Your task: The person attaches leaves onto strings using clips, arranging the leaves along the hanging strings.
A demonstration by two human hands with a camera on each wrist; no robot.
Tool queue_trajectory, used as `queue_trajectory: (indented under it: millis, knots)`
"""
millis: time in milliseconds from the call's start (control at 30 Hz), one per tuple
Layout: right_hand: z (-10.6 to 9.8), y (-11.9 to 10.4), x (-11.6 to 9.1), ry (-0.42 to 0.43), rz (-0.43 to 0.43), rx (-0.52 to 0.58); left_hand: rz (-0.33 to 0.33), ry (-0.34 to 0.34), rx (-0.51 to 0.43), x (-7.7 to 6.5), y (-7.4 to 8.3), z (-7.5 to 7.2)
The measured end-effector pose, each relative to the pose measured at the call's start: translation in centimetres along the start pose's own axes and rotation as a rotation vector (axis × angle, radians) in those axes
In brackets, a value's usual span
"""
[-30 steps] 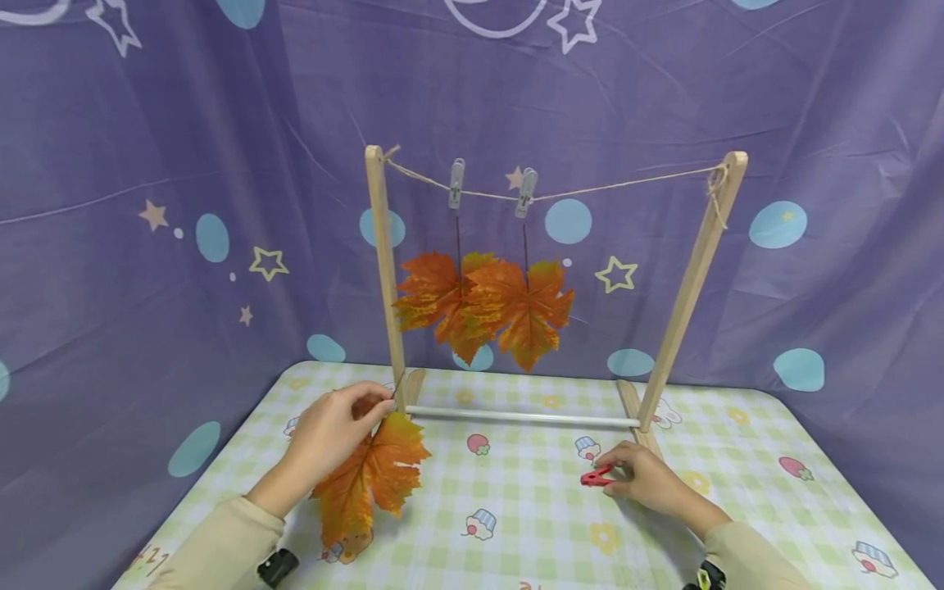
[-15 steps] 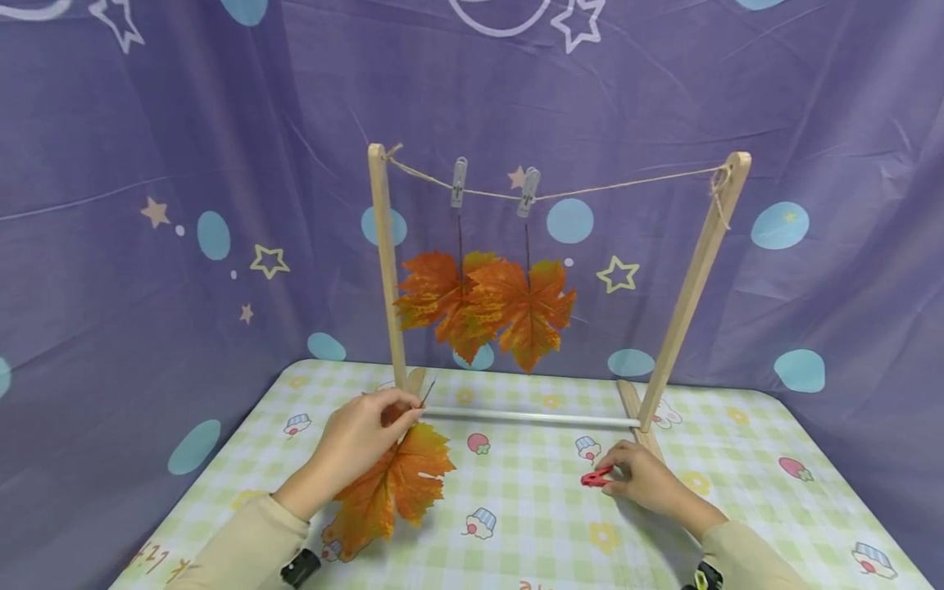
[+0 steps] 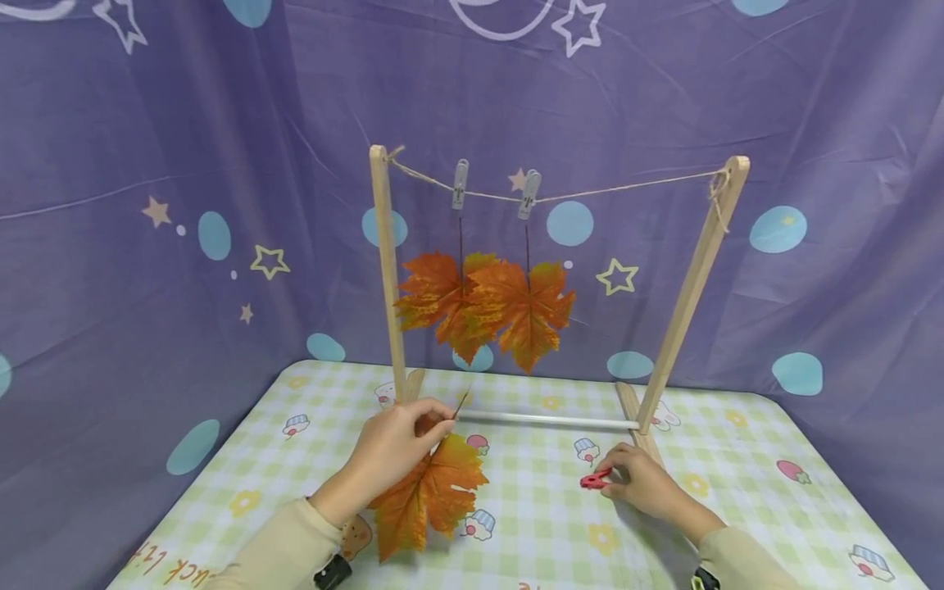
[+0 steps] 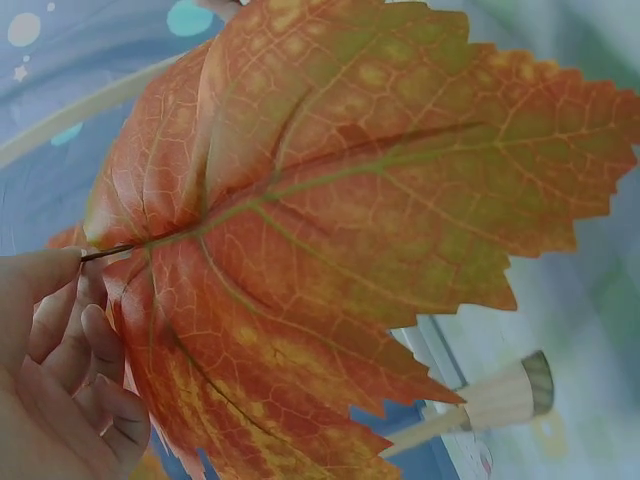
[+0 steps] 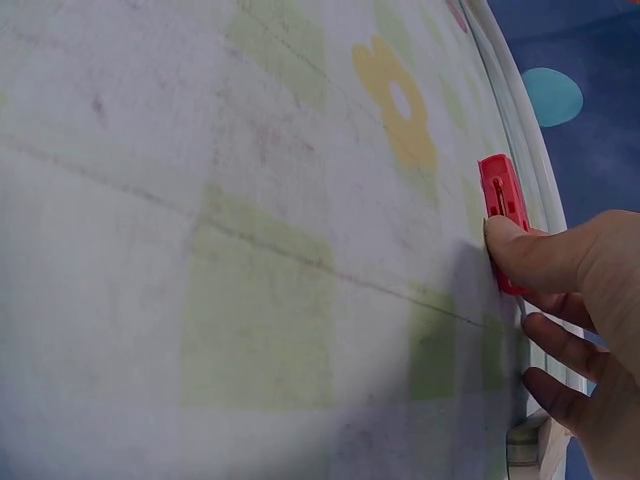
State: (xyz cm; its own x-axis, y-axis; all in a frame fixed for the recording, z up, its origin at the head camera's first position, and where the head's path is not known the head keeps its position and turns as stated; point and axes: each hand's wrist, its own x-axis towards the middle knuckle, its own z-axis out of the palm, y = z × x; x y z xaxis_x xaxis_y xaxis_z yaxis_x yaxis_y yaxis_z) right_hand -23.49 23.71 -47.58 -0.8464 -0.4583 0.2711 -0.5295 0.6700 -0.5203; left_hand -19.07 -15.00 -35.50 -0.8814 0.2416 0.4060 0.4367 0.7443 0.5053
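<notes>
My left hand (image 3: 401, 438) pinches the thin stem of an orange maple leaf (image 3: 431, 496), which hangs below the fingers above the table. The same leaf (image 4: 330, 190) fills most of the left wrist view, its dark stem between thumb and fingers. On the right, my right hand (image 3: 645, 479) holds a red clothespin (image 3: 594, 479) between thumb and fingers, low over the tablecloth. In the right wrist view the thumb lies on the red clothespin (image 5: 503, 185). Two more orange leaves (image 3: 527, 311) hang by their stems from grey clothespins (image 3: 529, 195) on a string (image 3: 619, 189).
The string runs between two wooden posts (image 3: 689, 299) of a stand at the back of the table. A white rod (image 3: 546, 419) joins the posts low down. A checked cloth (image 3: 546, 533) covers the table, and a purple curtain (image 3: 184, 123) hangs behind.
My left hand has moved to the right with the maple leaf, away from the left post. The right hand with the red clothespin has stayed nearly still.
</notes>
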Motion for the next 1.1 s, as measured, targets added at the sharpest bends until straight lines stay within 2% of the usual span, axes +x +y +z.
queue_trajectory:
  millis: [233,500,600,800,900,1100]
  knots:
    - [0.1,0.0,0.1,0.027,-0.014,-0.013,0.051,-0.009,-0.008,0.6,1.1,1.3]
    - [0.4,-0.3,0.2,0.059,0.022,-0.027,0.125,-0.031,-0.005,1.5,2.5,2.8]
    - [0.5,-0.3,0.2,0.071,0.024,-0.034,0.147,-0.006,-0.021,1.9,3.0,3.4]
    - [0.6,-0.3,0.2,0.074,0.028,-0.031,0.222,0.103,-0.046,2.6,3.8,4.8]
    - [0.6,-0.2,0.2,0.079,0.022,-0.038,0.237,0.144,-0.052,3.0,4.3,5.3]
    - [0.8,-0.3,0.3,0.095,0.004,-0.056,0.267,0.15,-0.061,4.4,5.4,5.8]
